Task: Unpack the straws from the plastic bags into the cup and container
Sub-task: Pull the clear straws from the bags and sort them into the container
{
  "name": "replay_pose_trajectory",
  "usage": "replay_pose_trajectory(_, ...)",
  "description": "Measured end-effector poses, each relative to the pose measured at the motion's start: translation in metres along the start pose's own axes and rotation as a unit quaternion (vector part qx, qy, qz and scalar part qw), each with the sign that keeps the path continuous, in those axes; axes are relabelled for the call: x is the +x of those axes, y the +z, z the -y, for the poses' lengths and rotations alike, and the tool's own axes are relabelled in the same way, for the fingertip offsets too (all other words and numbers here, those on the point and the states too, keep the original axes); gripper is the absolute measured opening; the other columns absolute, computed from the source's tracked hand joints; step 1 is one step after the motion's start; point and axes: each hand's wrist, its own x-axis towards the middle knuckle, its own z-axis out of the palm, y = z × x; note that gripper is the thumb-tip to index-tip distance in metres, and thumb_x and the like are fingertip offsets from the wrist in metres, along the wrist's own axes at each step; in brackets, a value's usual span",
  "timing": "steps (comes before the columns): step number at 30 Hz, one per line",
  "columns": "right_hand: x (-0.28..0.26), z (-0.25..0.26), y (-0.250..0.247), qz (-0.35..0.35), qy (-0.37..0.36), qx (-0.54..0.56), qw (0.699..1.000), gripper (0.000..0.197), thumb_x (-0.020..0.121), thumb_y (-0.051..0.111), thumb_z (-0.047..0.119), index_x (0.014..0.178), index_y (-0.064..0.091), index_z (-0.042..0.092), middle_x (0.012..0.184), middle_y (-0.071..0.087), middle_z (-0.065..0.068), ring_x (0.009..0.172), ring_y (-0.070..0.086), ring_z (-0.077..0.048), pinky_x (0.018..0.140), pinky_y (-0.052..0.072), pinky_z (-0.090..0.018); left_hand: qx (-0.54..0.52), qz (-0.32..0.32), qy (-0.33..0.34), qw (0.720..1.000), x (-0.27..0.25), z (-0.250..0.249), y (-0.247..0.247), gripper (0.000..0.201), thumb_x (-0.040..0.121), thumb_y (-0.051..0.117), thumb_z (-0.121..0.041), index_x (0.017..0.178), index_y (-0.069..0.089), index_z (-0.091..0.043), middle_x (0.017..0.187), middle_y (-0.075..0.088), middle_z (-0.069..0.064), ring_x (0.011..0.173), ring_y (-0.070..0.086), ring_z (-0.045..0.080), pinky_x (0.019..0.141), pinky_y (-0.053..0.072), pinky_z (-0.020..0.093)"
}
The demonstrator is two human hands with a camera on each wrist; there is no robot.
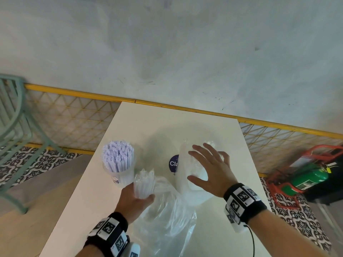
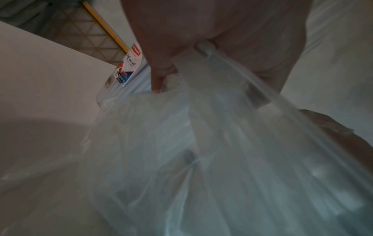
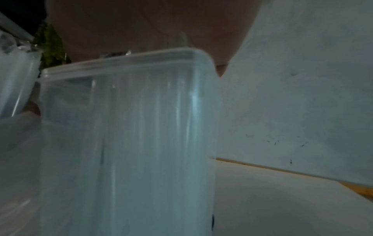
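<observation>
A clear cup (image 1: 118,171) packed with white straws (image 1: 117,156) stands at the table's left. My left hand (image 1: 134,199) grips a bundle of straws (image 1: 144,182) upright, still partly inside a clear plastic bag (image 1: 167,219) that trails toward me; in the left wrist view the bag (image 2: 201,159) fills the frame below the curled fingers (image 2: 161,68). My right hand (image 1: 207,169) hovers with spread fingers over a tall translucent container (image 1: 185,164), whose rim and wall (image 3: 125,127) show in the right wrist view. Whether the palm touches the rim is unclear.
The white table (image 1: 130,127) ends against a yellow mesh fence (image 1: 74,112). A green chair (image 1: 16,127) stands on the left. A green fire extinguisher (image 1: 308,179) in a red stand sits at the right. A dark blue label (image 1: 173,163) shows beside the container.
</observation>
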Motion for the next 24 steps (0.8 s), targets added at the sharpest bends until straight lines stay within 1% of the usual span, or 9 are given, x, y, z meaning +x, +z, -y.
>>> replay_pose_trajectory(3, 0.008, 0.01, 0.009, -0.071, 0.05, -0.01, 0.996, 0.061, 0.078, 0.043, 0.081, 0.128, 0.05, 0.045, 0.14, 0.045, 0.02, 0.13, 0.039, -0.015, 0.095, 0.033, -0.049, 0.001, 0.004, -0.005, 1.0, 0.001, 0.0, 0.001, 0.041, 0.065, 0.081, -0.025, 0.102, 0.07, -0.011, 0.091, 0.074, 0.002, 0.084, 0.07, 0.009, 0.07, 0.046, 0.015)
replay_pose_trajectory(6, 0.015, 0.016, 0.016, -0.115, 0.093, -0.007, 0.989, 0.044, 0.085, 0.041, 0.076, 0.112, 0.056, 0.045, 0.125, 0.051, 0.023, 0.115, 0.045, -0.016, 0.087, 0.03, -0.043, 0.0, 0.003, 0.0, 1.0, 0.003, -0.001, 0.001, 0.043, 0.062, 0.08, -0.027, 0.1, 0.07, -0.011, 0.09, 0.074, 0.003, 0.083, 0.07, 0.009, 0.069, 0.046, 0.014)
replay_pose_trajectory(9, 0.02, 0.021, 0.023, -0.139, 0.113, 0.015, 0.984, 0.034, 0.092, 0.037, 0.064, 0.109, 0.057, 0.042, 0.121, 0.053, 0.022, 0.11, 0.05, -0.021, 0.083, 0.036, -0.044, 0.001, -0.003, 0.0, 1.0, 0.004, -0.002, 0.002, 0.043, 0.062, 0.081, -0.027, 0.101, 0.07, -0.011, 0.091, 0.074, 0.002, 0.084, 0.069, 0.009, 0.069, 0.046, 0.014)
replay_pose_trajectory(12, 0.022, 0.03, 0.025, -0.149, 0.137, 0.018, 0.979, 0.029, 0.094, 0.042, 0.055, 0.115, 0.056, 0.04, 0.125, 0.054, 0.019, 0.11, 0.051, -0.022, 0.084, 0.039, -0.048, 0.007, -0.011, -0.003, 1.0, 0.004, -0.004, 0.003, 0.029, 0.072, 0.081, -0.012, 0.099, 0.07, -0.011, 0.087, 0.073, 0.003, 0.081, 0.069, 0.01, 0.066, 0.045, 0.014)
replay_pose_trajectory(14, 0.024, 0.034, 0.023, -0.133, 0.152, 0.023, 0.979, 0.029, 0.094, 0.044, 0.052, 0.12, 0.052, 0.042, 0.128, 0.051, 0.018, 0.116, 0.05, -0.02, 0.086, 0.037, -0.05, 0.004, -0.014, 0.001, 1.0, 0.004, -0.005, 0.003, 0.029, 0.072, 0.082, -0.011, 0.099, 0.07, -0.011, 0.088, 0.073, 0.001, 0.082, 0.069, 0.009, 0.066, 0.045, 0.014)
replay_pose_trajectory(17, 0.022, 0.037, 0.016, -0.087, 0.155, 0.029, 0.984, 0.032, 0.095, 0.037, 0.057, 0.124, 0.047, 0.046, 0.133, 0.045, 0.021, 0.128, 0.043, -0.015, 0.092, 0.029, -0.052, 0.001, -0.022, 0.001, 1.0, 0.004, -0.006, 0.001, 0.032, 0.07, 0.084, -0.014, 0.099, 0.07, -0.011, 0.088, 0.073, 0.0, 0.084, 0.069, 0.011, 0.067, 0.045, 0.016)
replay_pose_trajectory(19, 0.018, 0.04, 0.007, -0.068, 0.153, 0.008, 0.986, 0.042, 0.093, 0.034, 0.066, 0.129, 0.044, 0.046, 0.142, 0.039, 0.018, 0.138, 0.034, -0.017, 0.097, 0.024, -0.055, 0.001, -0.026, 0.0, 1.0, 0.003, -0.005, -0.002, 0.037, 0.069, 0.086, -0.018, 0.101, 0.069, -0.012, 0.089, 0.073, -0.001, 0.085, 0.068, 0.012, 0.069, 0.046, 0.018)
replay_pose_trajectory(21, 0.013, 0.051, -0.01, -0.098, 0.134, -0.029, 0.986, 0.05, 0.09, 0.037, 0.068, 0.132, 0.046, 0.042, 0.15, 0.035, 0.01, 0.143, 0.028, -0.022, 0.099, 0.024, -0.056, 0.001, -0.024, -0.001, 1.0, 0.001, -0.005, -0.004, 0.039, 0.068, 0.086, -0.02, 0.102, 0.068, -0.012, 0.09, 0.072, -0.002, 0.085, 0.067, 0.01, 0.071, 0.048, 0.02)
replay_pose_trajectory(24, 0.005, 0.081, -0.032, -0.191, 0.031, 0.018, 0.981, 0.04, 0.09, 0.054, 0.043, 0.128, 0.052, 0.032, 0.141, 0.046, 0.007, 0.133, 0.042, -0.018, 0.094, 0.032, -0.049, -0.009, -0.023, 0.006, 1.0, -0.004, -0.008, -0.006, 0.038, 0.069, 0.086, -0.019, 0.1, 0.065, -0.014, 0.088, 0.069, -0.006, 0.083, 0.064, 0.006, 0.073, 0.048, 0.021)
